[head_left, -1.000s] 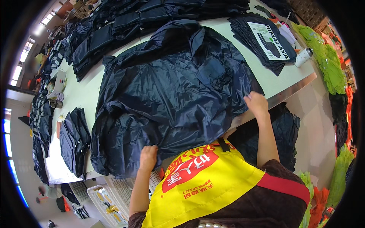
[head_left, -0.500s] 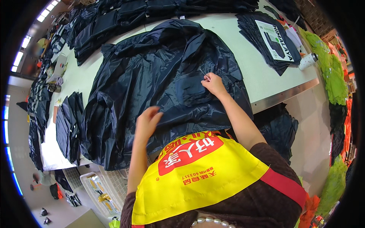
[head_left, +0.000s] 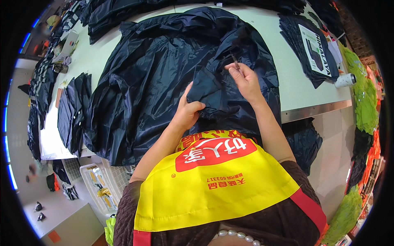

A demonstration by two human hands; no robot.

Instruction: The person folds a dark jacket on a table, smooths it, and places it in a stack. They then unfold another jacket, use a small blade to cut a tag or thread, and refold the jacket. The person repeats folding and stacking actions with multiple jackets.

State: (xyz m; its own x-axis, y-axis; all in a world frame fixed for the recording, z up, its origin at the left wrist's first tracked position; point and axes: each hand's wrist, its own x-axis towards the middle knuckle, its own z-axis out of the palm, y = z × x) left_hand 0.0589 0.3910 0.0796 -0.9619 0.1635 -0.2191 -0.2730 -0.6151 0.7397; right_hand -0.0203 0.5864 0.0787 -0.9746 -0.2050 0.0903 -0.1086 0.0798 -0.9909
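A large black, shiny garment point(head_left: 139, 86) lies spread and wrinkled over the pale table before me. My left hand point(head_left: 188, 112) is closed on a matte dark fabric piece point(head_left: 206, 88) on the garment's right half, thumb on top, lifting its edge. The fingers under the cloth are partly hidden. To the right and slightly farther away, my right hand point(head_left: 248, 85) pinches a slim pointed tool point(head_left: 235, 61), its tip pointing away from me. The tool is too small and dark to tell its exact kind. A short gap separates the tool from the lifted fabric.
Dark folded pieces with a printed white sheet point(head_left: 315, 51) lie at the table's far right, beside a white thread cone point(head_left: 345, 80). Black garments point(head_left: 123, 20) line the far edge. More dark pieces point(head_left: 75, 110) lie left. A metal strip point(head_left: 316, 110) edges the table.
My left hand has moved right and away from me, and has taken hold of the matte fabric piece. My right hand has lifted away from it with the tool. The whole view has shifted slightly.
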